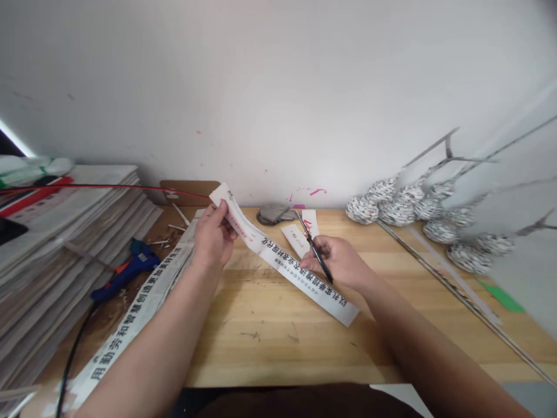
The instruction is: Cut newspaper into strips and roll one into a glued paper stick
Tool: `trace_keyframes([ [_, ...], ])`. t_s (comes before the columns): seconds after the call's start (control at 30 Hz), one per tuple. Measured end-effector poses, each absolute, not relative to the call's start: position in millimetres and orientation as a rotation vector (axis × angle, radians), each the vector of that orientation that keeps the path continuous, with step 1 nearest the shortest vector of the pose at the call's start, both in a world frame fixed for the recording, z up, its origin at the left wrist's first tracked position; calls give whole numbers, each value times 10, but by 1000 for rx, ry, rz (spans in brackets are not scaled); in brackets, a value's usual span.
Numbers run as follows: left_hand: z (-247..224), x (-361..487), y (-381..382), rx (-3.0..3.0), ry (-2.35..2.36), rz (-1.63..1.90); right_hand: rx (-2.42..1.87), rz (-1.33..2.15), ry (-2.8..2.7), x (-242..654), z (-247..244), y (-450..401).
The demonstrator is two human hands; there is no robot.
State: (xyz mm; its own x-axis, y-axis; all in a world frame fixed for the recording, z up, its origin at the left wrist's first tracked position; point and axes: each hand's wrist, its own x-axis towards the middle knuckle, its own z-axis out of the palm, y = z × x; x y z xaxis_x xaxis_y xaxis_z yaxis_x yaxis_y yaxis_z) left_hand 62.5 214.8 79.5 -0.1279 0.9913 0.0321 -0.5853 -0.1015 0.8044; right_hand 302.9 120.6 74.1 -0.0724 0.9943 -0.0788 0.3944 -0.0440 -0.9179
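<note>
Paper strip point(281, 257) in left hand point(213, 237)

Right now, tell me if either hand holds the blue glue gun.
No: the left hand grips a paper strip, the right hand a dark tool.

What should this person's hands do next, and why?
Probably turn the scissors onto the paper strip: the right hand holds them with the blades pointing past the strip towards the wall, while the left hand holds the strip's upper end.
</note>
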Motion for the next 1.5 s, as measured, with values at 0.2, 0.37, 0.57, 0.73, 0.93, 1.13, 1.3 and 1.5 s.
trace_keyframes([
  [0.2, 746, 584, 2232, 761, 921, 1516, -1802, 480, -1520, 3234, 697, 1225],
  [0.37, 594, 563, 2352, 907, 1111, 1479, -1976, 476, -1659, 3330, 619, 1310],
  [0.57, 347, 586, 2419, 1053, 1117, 1325, -1733, 842, -1535, 3174, 471, 1314],
  [0.73, 302, 598, 2377, 1550, 1421, 1389, -1440, 780, -1305, 3046, 488, 1281],
  [0.93, 551, 829, 1881, 1974, 878, 984, -1299, 630, -1292, 2939, 569, 1148],
  [1.13, 540, 1101, 1538, 1803, 662, 1088, -1179, 500, -1461, 2868, 510, 1046],
  [1.3, 906, 791, 1631, 1396, 824, 1535, -1207, 440, -1549, 2897, 477, 1059],
  [1.5, 2043, 33, 1386, 1454, 905, 1585, -1363, 437, -1594, 2983, 415, 1163],
])
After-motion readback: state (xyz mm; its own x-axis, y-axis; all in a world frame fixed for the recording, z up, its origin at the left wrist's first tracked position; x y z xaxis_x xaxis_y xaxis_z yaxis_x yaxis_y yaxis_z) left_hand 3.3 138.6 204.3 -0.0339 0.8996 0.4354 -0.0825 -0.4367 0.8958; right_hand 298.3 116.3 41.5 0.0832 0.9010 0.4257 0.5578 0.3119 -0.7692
